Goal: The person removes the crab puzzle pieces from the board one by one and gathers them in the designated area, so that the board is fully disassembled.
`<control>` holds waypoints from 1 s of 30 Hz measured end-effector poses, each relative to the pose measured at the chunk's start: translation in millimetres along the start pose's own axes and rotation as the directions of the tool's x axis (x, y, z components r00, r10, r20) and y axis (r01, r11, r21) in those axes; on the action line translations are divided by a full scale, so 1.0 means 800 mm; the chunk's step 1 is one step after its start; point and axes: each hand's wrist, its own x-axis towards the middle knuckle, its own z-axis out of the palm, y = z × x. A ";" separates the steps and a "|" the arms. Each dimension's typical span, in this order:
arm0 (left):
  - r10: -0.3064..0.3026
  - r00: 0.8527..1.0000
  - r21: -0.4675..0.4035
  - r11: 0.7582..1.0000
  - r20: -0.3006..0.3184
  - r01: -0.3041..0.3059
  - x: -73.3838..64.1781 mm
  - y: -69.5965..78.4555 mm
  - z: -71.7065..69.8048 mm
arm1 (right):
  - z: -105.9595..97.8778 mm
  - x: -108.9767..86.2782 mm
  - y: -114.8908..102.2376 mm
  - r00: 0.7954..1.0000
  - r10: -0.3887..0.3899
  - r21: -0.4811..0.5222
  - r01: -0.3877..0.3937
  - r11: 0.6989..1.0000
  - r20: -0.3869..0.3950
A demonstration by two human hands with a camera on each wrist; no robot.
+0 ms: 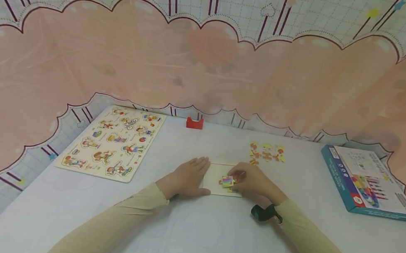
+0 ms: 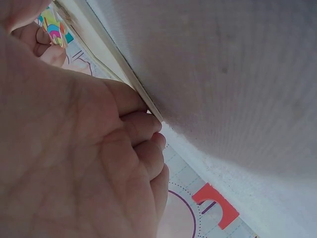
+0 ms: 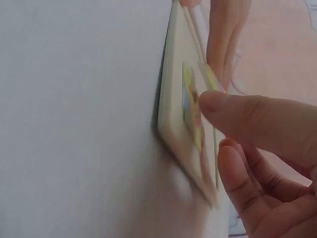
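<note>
A small pale wooden puzzle board [image 1: 216, 170] lies on the table between the two hands. My left hand [image 1: 190, 178] rests at its left edge, fingers extended and thumb apart; the left wrist view has those fingers [image 2: 141, 126] touching the board's rim. Over the board, my right hand [image 1: 254, 181] pinches a rainbow-striped puzzle piece [image 1: 227, 182] between thumb and fingers. Beneath it, one colourful piece [image 3: 190, 106] sits on the board near the front right, partly hidden by the right hand in the head view. Several loose puzzle pieces [image 1: 266, 155] lie behind the right hand.
A large picture puzzle board [image 1: 111, 143] with figures lies at the left. At the back stands a small red notched block [image 1: 194, 123]. To the right is a flat blue-edged box [image 1: 369, 183]. A patterned curtain [image 1: 209, 73] hangs behind the table.
</note>
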 end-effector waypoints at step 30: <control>0.006 1.000 0.014 1.000 -0.009 -0.006 0.000 -0.001 0.002 | -0.090 -0.048 0.105 0.954 0.225 -0.035 -0.236 0.971 -0.198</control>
